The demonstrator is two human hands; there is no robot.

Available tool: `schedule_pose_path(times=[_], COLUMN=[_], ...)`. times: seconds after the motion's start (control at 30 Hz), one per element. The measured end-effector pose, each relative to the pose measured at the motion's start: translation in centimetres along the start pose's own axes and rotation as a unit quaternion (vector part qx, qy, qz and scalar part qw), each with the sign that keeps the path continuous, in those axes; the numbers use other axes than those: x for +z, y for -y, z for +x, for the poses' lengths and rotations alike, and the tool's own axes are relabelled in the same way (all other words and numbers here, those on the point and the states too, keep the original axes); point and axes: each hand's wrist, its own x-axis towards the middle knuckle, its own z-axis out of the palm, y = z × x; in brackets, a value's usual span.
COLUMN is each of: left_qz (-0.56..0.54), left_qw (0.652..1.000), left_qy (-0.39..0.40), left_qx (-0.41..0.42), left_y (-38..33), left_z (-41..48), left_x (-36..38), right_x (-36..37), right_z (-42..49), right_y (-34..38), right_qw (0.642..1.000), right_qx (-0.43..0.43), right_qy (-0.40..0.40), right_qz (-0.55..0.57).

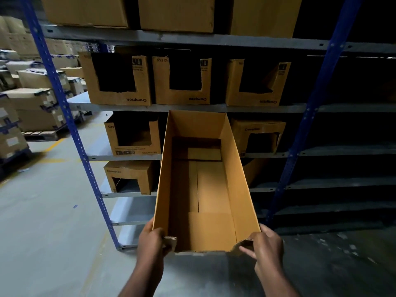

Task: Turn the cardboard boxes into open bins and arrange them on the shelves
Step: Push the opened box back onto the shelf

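I am looking down into a long rectangular cardboard box [211, 229]. Its smooth tan walls are standing open at the top, its bottom flaps are lying flat, and its near end wall is ending in a low, ragged corrugated edge. It is hanging in front of the rack's middle column, its far end reaching up to the grey metal shelf [257, 108]; I cannot tell whether it is touching there. It is hiding the middle slots of the lower shelves. Cut-front bins [182, 97] with rough square openings are sitting beside it and above it, between blue perforated uprights [64, 108]. The bay to the right is sinking into darkness. The left hand [151, 240] is gripping the near left corner, fingers curling round the torn stub; the right hand [266, 243] is pinching the near right corner likewise. The bottom edge is cutting off both forearms.
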Motion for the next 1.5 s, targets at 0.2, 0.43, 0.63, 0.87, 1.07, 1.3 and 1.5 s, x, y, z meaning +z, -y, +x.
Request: schedule_pose_path(times=[0.2, 0.43, 0.63, 0.87, 1.07, 1.3, 1.5], left_qz=[-0.025, -0.025, -0.021, -0.001, -0.004, -0.022, -0.043], left_qw=[0.999, 0.999, 0.999, 1.0, 1.0, 1.0, 0.999], left_qy=[-0.032, -0.032, -0.026, -0.019, -0.012, -0.01, -0.013], left_qx=[0.017, 0.025, 0.011, -0.001, -0.012, -0.014, -0.018], left_y=[-1.6, -3.3, -4.2, -3.7, -3.3, -6.1, -8.1], left_z=[0.2, -0.1, 0.1, 2.2, 4.6, 7.4, 10.0], left_x=[0.9, 2.3, 3.4, 3.7, 3.9, 5.2, 6.2], right_x=[1.1, 1.3, 2.0, 3.5, 4.6, 7.1, 8.3], right_z=[0.7, 2.2, 4.4, 6.8, 8.2, 9.6, 9.6], right_y=[1.7, 2.1, 2.6, 2.6, 2.2, 3.9, 2.2], right_qw=[0.998, 0.997, 0.995, 0.994, 0.992, 0.983, 0.959], right_qx=[-0.056, -0.059, -0.079, -0.082, -0.095, -0.171, -0.268], right_qy=[0.027, 0.035, 0.047, 0.042, 0.036, 0.021, 0.002], right_qz=[-0.015, -0.024, -0.045, -0.063, -0.079, -0.062, -0.097])
